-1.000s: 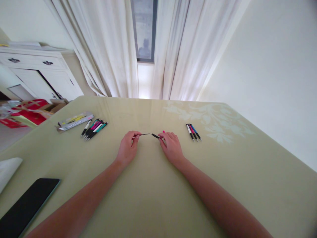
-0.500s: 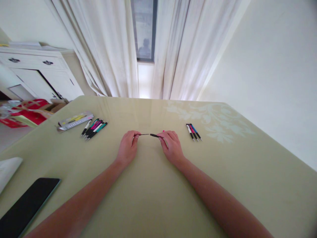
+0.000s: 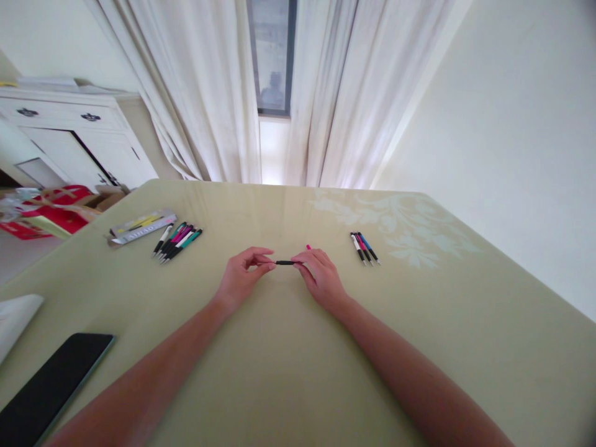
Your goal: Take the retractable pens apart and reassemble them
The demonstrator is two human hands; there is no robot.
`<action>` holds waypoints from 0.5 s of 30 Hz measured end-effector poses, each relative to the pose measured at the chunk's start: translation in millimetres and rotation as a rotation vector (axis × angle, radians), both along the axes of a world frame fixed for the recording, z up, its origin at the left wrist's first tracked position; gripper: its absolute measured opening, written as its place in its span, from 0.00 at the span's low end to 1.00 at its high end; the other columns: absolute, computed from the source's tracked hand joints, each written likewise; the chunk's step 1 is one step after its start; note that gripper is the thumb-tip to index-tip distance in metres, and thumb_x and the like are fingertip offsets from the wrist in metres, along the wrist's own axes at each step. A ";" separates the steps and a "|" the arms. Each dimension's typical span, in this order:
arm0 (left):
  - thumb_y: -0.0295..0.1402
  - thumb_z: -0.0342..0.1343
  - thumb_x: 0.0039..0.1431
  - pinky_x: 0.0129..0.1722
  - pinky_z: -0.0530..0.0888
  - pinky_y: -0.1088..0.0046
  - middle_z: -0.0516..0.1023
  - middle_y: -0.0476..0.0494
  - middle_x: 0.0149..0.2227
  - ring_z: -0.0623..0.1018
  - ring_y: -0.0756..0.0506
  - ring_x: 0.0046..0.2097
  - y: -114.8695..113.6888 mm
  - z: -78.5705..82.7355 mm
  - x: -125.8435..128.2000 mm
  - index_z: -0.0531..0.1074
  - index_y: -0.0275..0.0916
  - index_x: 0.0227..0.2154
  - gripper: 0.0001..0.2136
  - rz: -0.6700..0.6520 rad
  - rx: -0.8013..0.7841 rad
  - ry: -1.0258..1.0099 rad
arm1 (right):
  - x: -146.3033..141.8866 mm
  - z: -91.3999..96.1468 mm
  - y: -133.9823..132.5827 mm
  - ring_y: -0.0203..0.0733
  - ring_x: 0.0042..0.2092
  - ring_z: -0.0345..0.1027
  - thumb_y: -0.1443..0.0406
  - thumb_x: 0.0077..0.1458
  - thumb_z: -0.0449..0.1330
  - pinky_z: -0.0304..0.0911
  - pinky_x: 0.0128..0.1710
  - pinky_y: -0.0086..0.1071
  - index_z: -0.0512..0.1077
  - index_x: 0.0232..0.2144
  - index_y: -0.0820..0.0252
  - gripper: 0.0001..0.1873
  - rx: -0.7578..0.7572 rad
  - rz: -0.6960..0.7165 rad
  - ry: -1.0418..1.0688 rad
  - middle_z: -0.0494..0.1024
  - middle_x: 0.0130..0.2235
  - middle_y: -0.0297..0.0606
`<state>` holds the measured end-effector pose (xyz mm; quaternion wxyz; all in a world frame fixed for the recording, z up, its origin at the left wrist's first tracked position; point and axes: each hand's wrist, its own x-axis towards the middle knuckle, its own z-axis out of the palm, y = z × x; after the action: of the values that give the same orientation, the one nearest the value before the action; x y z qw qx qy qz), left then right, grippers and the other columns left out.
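Observation:
In front of me, a black-gripped pen barrel point(image 3: 285, 262) lies level between my two hands. My right hand point(image 3: 323, 273) pinches its right end with thumb and fingers. My left hand point(image 3: 242, 273) is closed at the other end, thumb and fingertip on the thin refill, which is mostly hidden now. A small pink piece point(image 3: 308, 247) shows just beyond the right fingers; I cannot tell if they touch it. Right of my hands lie three pens point(image 3: 364, 248), white, pink and blue with black grips. On the left, several pens point(image 3: 176, 242) lie in a pile.
Beside the pile is an opened pen box point(image 3: 143, 226). A black phone or tablet point(image 3: 56, 388) lies at the near left, with a white sheet point(image 3: 16, 320) behind it. The table point(image 3: 288, 372) reaches toward curtains; red boxes point(image 3: 60, 211) stand off its left edge.
My left hand has moved right toward the barrel, and the thin refill that showed between the hands has gone mostly out of sight. The barrel has shifted slightly left and nearer to me.

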<state>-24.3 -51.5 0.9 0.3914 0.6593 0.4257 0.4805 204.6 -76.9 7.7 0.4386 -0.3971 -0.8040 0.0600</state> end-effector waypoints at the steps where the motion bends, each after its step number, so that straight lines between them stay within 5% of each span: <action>1: 0.40 0.69 0.53 0.40 0.77 0.68 0.82 0.44 0.34 0.81 0.45 0.37 0.4 0.2 -0.7 0.79 0.40 0.41 0.15 -0.013 -0.067 -0.064 | 0.2 -0.2 -0.3 0.44 0.44 0.71 0.67 0.67 0.56 0.65 0.56 0.46 0.74 0.44 0.54 0.07 -0.005 0.016 0.008 0.80 0.41 0.39; 8: 0.38 0.73 0.46 0.32 0.75 0.74 0.82 0.45 0.32 0.78 0.49 0.32 -4.8 7.5 5.6 0.80 0.38 0.29 0.11 -0.013 -0.163 -0.274 | 0.9 -0.8 -3.4 0.41 0.43 0.74 0.65 0.67 0.58 0.70 0.53 0.42 0.74 0.45 0.53 0.06 0.015 0.097 0.046 0.80 0.40 0.38; 12: 0.40 0.70 0.52 0.39 0.77 0.71 0.84 0.40 0.43 0.80 0.47 0.37 -9.6 7.3 11.1 0.83 0.39 0.35 0.11 -0.063 -0.211 -0.281 | 0.9 -1.7 -4.7 0.42 0.42 0.74 0.65 0.65 0.60 0.70 0.52 0.42 0.74 0.43 0.53 0.05 0.063 0.076 0.068 0.80 0.39 0.37; 15: 0.42 0.67 0.55 0.41 0.79 0.68 0.85 0.40 0.41 0.81 0.45 0.38 -11.7 4.6 12.3 0.83 0.39 0.40 0.14 -0.107 -0.251 -0.282 | -0.1 -0.9 -6.4 0.41 0.42 0.74 0.64 0.65 0.60 0.71 0.47 0.38 0.74 0.43 0.53 0.04 0.035 0.101 0.053 0.80 0.39 0.37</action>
<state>-12.0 -63.2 5.5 0.5512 0.5533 0.3878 0.4896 204.5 -83.3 6.8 0.4629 -0.3464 -0.8122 0.0783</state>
